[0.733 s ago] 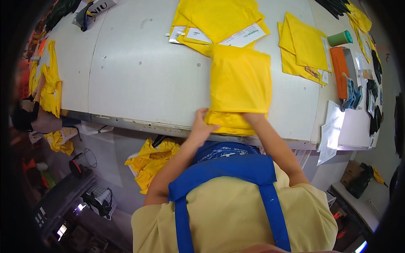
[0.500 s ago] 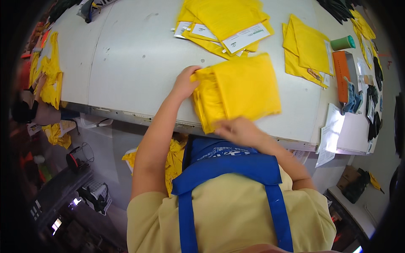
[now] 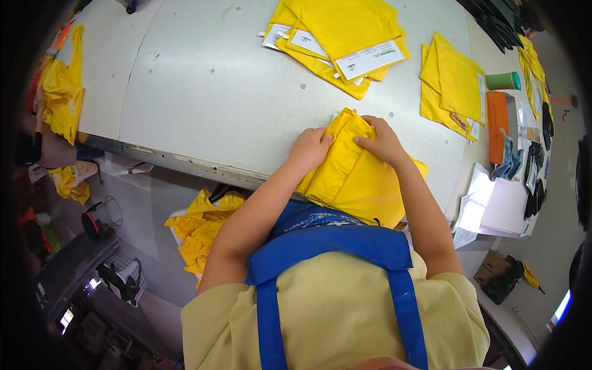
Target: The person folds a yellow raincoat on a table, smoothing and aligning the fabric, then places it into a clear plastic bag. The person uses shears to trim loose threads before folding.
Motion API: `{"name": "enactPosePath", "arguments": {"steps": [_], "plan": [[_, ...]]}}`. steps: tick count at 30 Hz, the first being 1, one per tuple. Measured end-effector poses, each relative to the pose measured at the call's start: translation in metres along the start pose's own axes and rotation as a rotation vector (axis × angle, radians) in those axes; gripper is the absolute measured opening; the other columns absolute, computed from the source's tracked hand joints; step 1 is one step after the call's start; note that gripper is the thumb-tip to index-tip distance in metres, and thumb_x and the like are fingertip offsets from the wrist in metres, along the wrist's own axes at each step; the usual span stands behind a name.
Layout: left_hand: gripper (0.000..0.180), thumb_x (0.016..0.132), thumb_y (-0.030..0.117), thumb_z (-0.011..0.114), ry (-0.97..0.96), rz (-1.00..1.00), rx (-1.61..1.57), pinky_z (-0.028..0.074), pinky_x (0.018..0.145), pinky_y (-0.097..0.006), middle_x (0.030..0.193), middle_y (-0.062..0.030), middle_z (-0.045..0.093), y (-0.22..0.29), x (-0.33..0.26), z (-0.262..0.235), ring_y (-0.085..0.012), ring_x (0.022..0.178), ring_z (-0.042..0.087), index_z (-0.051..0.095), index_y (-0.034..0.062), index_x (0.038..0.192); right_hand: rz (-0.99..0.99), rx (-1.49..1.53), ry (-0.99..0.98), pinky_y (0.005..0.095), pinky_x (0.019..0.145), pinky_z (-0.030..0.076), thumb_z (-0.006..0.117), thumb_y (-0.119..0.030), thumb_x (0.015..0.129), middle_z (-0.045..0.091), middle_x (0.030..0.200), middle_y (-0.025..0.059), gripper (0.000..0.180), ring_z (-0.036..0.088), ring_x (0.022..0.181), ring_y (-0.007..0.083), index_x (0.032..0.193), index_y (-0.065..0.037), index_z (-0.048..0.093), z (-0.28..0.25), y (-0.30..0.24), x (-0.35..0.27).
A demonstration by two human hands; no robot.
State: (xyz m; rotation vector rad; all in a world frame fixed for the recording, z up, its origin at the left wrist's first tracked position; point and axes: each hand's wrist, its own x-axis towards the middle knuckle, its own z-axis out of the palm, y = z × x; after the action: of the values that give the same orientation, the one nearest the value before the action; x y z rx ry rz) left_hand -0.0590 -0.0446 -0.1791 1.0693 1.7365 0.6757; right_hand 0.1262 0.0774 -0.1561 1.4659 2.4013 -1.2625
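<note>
I see my left hand (image 3: 310,148) and right hand (image 3: 383,140) both pressed flat, fingers together, on the yellow garment (image 3: 354,172) at the table (image 3: 203,92) edge (pinning its fold, I judge), below the bagged stack (image 3: 345,37).

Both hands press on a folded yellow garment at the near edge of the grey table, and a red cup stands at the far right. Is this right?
Not quite: the cup is green, not red, as the head view shows. The rest holds: the left hand and right hand press on the folded yellow garment at the table's near edge.
</note>
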Motion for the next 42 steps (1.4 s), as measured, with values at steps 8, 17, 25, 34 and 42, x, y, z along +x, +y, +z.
{"name": "enactPosePath", "arguments": {"steps": [8,17,25,34,42], "plan": [[0.026,0.087,0.017,0.056,0.256,0.244,-0.108,0.046,0.084,-0.042,0.102,-0.0208,0.059,-0.005,-0.007,0.028,-0.0367,0.092,0.058,0.058,-0.0009,0.106,0.059,0.295,-0.115,0.0315,0.092,0.042,0.078,-0.023,0.067,0.049,0.118,0.0087,0.066,0.046,0.102,0.0216,0.126,-0.011,0.051,-0.019,0.0,-0.002],[0.035,0.092,0.016,0.054,-0.205,-0.032,-0.636,0.044,0.086,-0.028,0.109,-0.0104,0.06,0.009,-0.006,0.013,-0.0158,0.096,0.057,0.053,-0.0009,0.123,0.025,0.355,-0.337,0.0306,0.097,0.038,0.078,-0.018,0.066,0.047,0.12,0.0057,0.07,0.046,0.115,0.0192,0.129,-0.009,0.049,-0.052,-0.013,0.004],[0.029,0.089,0.021,0.052,-0.655,-0.075,-0.328,0.048,0.08,-0.033,0.103,-0.0127,0.067,0.008,0.023,0.004,-0.0206,0.093,0.062,0.066,0.0021,0.107,0.027,0.441,-0.65,0.0261,0.097,0.036,0.083,-0.012,0.058,0.054,0.105,-0.0011,0.057,0.049,0.108,0.0149,0.109,-0.006,0.061,-0.061,-0.027,0.002],[0.028,0.084,0.029,0.055,-0.624,0.321,0.536,0.05,0.073,-0.038,0.094,-0.0188,0.067,0.027,0.032,-0.003,-0.0293,0.087,0.066,0.068,0.0059,0.095,-0.082,0.382,-0.465,0.0268,0.097,0.035,0.079,-0.017,0.067,0.053,0.11,0.0023,0.057,0.048,0.11,0.0156,0.118,-0.005,0.055,-0.059,-0.021,-0.013],[0.013,0.084,0.008,0.054,-0.197,0.006,-0.429,0.047,0.067,-0.038,0.082,-0.0166,0.065,-0.036,0.017,0.038,-0.0256,0.071,0.061,0.059,0.0073,0.096,-0.039,0.426,-0.402,0.0305,0.102,0.034,0.061,-0.025,0.089,0.052,0.122,0.0095,0.05,0.047,0.115,0.0186,0.132,-0.005,0.043,-0.058,-0.008,-0.022]]}}
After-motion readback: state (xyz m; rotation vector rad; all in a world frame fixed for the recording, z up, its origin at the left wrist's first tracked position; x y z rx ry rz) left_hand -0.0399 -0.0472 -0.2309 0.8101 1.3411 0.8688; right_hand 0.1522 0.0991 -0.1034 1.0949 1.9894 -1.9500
